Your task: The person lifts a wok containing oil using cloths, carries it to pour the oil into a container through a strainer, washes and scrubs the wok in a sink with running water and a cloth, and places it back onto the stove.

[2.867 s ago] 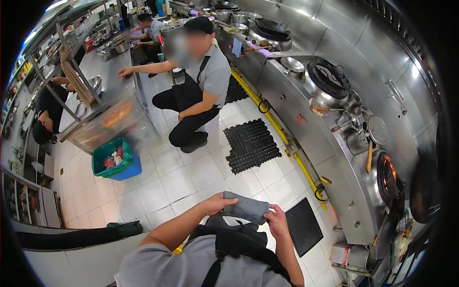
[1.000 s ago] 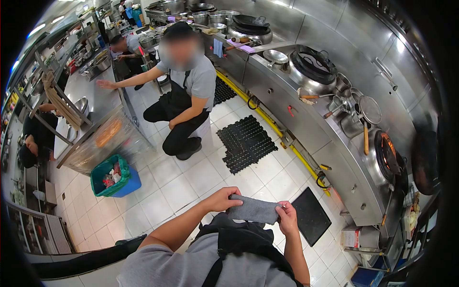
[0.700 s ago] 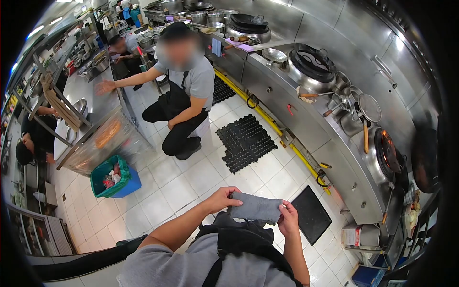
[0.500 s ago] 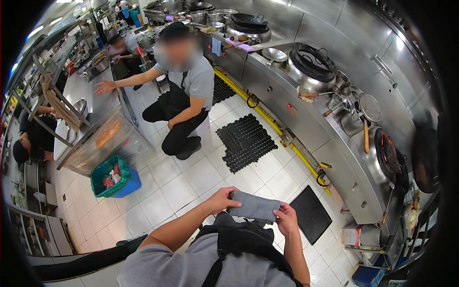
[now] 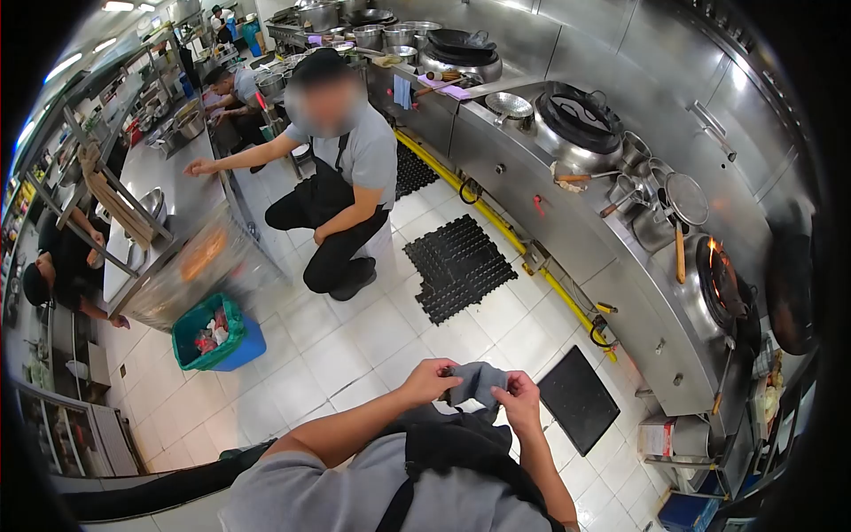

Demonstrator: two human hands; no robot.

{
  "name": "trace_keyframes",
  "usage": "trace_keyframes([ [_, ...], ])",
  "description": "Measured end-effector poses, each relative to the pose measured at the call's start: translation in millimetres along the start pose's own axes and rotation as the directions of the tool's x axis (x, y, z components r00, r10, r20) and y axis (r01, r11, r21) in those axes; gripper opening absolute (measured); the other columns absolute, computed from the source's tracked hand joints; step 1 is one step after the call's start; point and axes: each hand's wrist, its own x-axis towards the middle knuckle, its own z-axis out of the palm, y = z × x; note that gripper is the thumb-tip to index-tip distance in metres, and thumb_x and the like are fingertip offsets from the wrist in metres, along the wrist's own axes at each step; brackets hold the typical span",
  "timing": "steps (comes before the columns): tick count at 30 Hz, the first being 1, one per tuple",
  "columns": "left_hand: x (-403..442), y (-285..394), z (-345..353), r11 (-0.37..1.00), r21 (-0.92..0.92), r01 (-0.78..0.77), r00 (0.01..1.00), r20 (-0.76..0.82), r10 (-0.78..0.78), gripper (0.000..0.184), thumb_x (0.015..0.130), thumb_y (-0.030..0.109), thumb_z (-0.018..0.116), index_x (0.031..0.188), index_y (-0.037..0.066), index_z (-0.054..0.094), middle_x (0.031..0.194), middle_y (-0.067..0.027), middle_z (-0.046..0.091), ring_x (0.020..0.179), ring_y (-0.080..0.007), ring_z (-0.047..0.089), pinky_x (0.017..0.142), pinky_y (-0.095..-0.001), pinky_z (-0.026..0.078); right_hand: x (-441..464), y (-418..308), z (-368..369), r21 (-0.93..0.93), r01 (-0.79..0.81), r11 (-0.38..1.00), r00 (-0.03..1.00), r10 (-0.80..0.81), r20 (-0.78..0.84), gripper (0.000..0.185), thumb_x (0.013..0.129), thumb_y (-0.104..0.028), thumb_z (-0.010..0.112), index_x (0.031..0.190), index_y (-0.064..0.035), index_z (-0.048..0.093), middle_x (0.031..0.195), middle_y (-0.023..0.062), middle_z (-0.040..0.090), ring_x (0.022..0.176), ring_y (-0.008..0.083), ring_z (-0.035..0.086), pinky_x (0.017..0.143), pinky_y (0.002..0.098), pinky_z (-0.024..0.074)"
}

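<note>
A grey cloth (image 5: 477, 383) is held up in front of my black apron (image 5: 461, 443), bunched and folded between both hands. My left hand (image 5: 430, 382) pinches its left end. At the right end, my right hand (image 5: 519, 395) grips the cloth between thumb and fingers. Part of the cloth's underside is hidden. White floor tiles (image 5: 341, 355) lie beyond and below it.
A co-worker (image 5: 355, 168) sits ahead, one arm stretched to the steel counter (image 5: 177, 182). A blue bin (image 5: 244, 348) with a green liner stands left. Black mats (image 5: 461, 266) lie on the floor. Along the right runs a wok range (image 5: 567, 208); flames (image 5: 714, 257) show at one burner.
The cloth was stretched out flat; now it is bunched, with my hands closer together. The co-worker's outstretched hand has closed somewhat. Flames at the right burner have grown.
</note>
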Motion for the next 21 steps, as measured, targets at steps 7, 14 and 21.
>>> trace_keyframes([
  [7,-1.3,15.8,34.2,0.998,-0.051,0.048,0.997,0.065,-0.045,0.026,0.095,0.019,0.058,0.109,-0.002,0.062,0.085,-0.0032,0.064,0.073,-0.0081,0.057,0.066,-0.0249,0.048,-1.0,6.6,11.0,-0.209,0.016,0.978,0.994,0.007,0.106,0.030,0.081,-0.001,0.067,0.110,0.0023,0.060,0.092,0.0066,0.066,0.080,0.0099,0.061,0.072,0.0243,0.0515],
  [14,-5.6,0.1,30.8,0.968,0.239,-0.069,0.994,-0.067,0.088,0.029,0.087,0.023,0.069,0.105,0.001,0.063,0.085,-0.0035,0.065,0.074,-0.0089,0.057,0.066,-0.0247,0.048,-13.0,-10.6,10.4,-0.323,0.064,0.944,0.929,0.063,0.365,0.032,0.086,0.000,0.056,0.119,0.0011,0.059,0.105,0.0077,0.065,0.102,0.0147,0.060,0.087,0.0303,0.0487],
  [21,4.6,23.6,24.1,0.996,0.017,-0.083,0.996,-0.040,0.084,0.020,0.091,0.016,0.064,0.106,0.003,0.062,0.089,-0.0046,0.064,0.078,-0.0097,0.057,0.067,-0.0252,0.048,-0.7,3.5,-17.8,-0.138,0.150,0.979,0.987,-0.141,0.074,0.044,0.084,-0.013,0.069,0.122,0.0011,0.051,0.105,0.0120,0.063,0.092,0.0174,0.061,0.078,0.0298,0.0505],
])
